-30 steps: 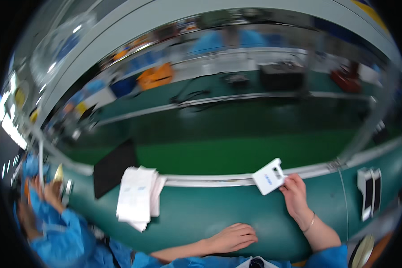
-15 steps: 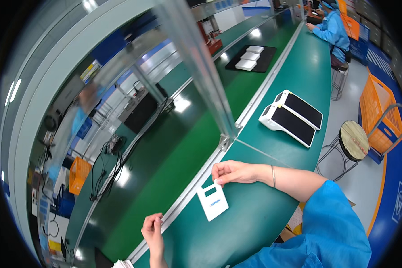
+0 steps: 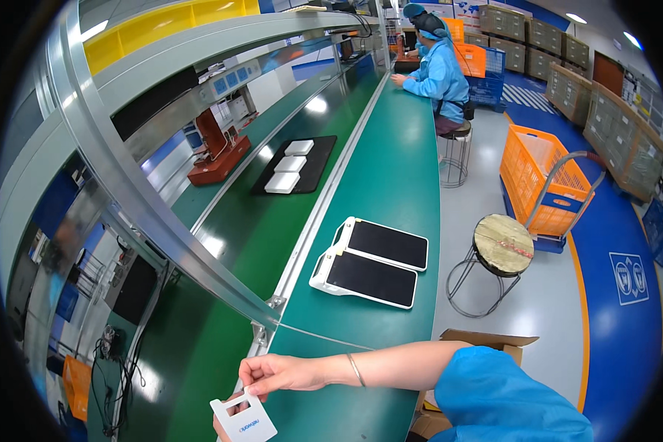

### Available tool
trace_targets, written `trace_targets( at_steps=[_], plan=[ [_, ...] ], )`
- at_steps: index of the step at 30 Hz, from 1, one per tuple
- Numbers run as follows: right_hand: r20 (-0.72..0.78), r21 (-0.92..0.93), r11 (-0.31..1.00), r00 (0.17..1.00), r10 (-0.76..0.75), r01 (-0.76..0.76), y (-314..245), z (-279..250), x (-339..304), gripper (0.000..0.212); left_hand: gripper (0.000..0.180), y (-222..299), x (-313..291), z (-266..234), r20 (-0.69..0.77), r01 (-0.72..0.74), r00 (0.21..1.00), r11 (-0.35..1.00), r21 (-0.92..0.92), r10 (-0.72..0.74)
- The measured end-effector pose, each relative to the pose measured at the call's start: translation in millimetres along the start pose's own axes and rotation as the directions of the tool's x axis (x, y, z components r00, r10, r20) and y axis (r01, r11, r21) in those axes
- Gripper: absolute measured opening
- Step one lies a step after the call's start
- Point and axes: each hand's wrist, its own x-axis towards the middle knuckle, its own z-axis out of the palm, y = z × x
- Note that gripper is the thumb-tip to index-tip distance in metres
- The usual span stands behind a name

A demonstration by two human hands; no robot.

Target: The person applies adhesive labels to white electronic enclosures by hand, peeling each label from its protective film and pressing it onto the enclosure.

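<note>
Near the lower edge, my right hand (image 3: 276, 373) pinches the top corner of a flat white plate (image 3: 249, 427). This plate has a rectangular window near its top and blue print on its face. Part of my left hand (image 3: 219, 427) shows at the plate's left edge. The plate and the picture's edge hide most of its fingers, so its grip is unclear. Farther along the green bench (image 3: 390, 162), beyond my right forearm, two white devices with black panels lie side by side: a nearer one (image 3: 372, 278) and a farther one (image 3: 390, 244).
Left of the bench, a green conveyor (image 3: 206, 342) carries a black mat (image 3: 319, 155) with three white boxes (image 3: 290, 163). A metal post (image 3: 155, 214) rises at the bench edge. Rightward stand a round stool (image 3: 503, 245), an orange crate (image 3: 527, 158) and an open carton (image 3: 493, 339). Someone in blue (image 3: 442, 74) sits farther off.
My view has swung right and up, so the bench and devices appear farther left and lower. My right hand still holds the plate, now beside my left hand; earlier they were apart.
</note>
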Motion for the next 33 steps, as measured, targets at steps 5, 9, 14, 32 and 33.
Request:
trace_targets(
  at_steps=[5,9,14,32,33],
  plan=[
    [-0.001,-0.033,0.998,0.999,0.047,-0.047,9.1,2.3,-2.1,0.019,0.029,0.0,-0.4,-5.7,-0.033,0.186,0.98,0.956,-0.228,-0.198],
    [-0.028,-0.047,0.996,0.996,0.079,-0.08,13.8,5.8,-2.8,0.02,0.019,2.4,-3.1,-13.2,-0.033,0.319,0.932,0.862,-0.393,-0.36],
    [-0.014,-0.174,0.985,1.0,0.01,-0.012,-6.0,-2.4,-6.4,0.017,0.018,43.7,-5.5,1.1,0.022,0.209,0.977,0.968,0.138,-0.214],
    [-0.051,-0.98,0.082,-0.165,-0.985,-0.181,-156.8,-73.9,-102.9,0.011,0.051,117.9,269.6,104.5,0.336,0.273,0.927,0.913,-0.305,-0.165],
    [0.054,-0.952,-0.011,-0.132,-0.99,-0.307,-155.8,-69.3,-98.7,0.011,0.054,109.4,291.8,103.1,0.383,0.312,0.911,0.863,-0.396,-0.153]
  ],
)
